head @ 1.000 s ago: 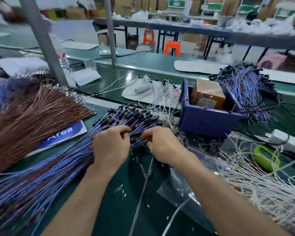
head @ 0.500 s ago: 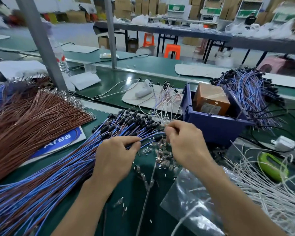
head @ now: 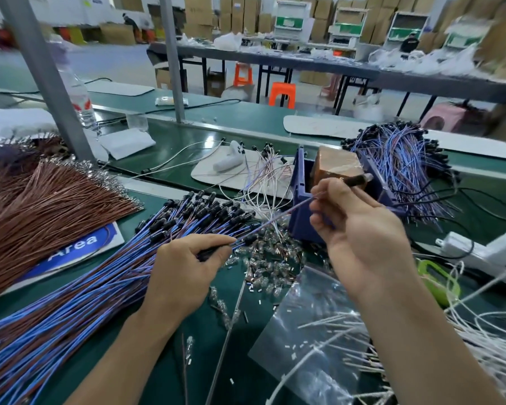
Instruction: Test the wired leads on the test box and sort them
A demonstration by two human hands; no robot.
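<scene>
Two hands are sharing one lead (head: pixel 275 221) on my feed. The left hand (head: pixel 184 276) is pinching its lower stretch between thumb and forefinger, low over the green bench (head: pixel 158 381), right at the plug end of the big bundle (head: pixel 79 296) of blue and brown leads that is lying fanned toward the near left. The right hand (head: pixel 362 241) is hovering higher, fingers curled round the upper stretch of the same lead, so the wire is running slanted between the two grips. Its black tip (head: pixel 358 180) is poking out past the right fingers, above the blue bin (head: pixel 301 226) and in front of the brown box (head: pixel 333 165) sitting inside that bin; I am not managing to tell whether tip and box are touching. Between the hands a scatter of small clear bulbs (head: pixel 263 258) is lying on the bench, and a clear plastic bag (head: pixel 310 331) is lying beneath the right wrist. Beyond the bin, to its right, another heap of blue leads (head: pixel 398 171) is resting, while brown wires (head: pixel 41 211) are spreading at far left and white wires (head: pixel 497 355) are crowding the near right.
</scene>
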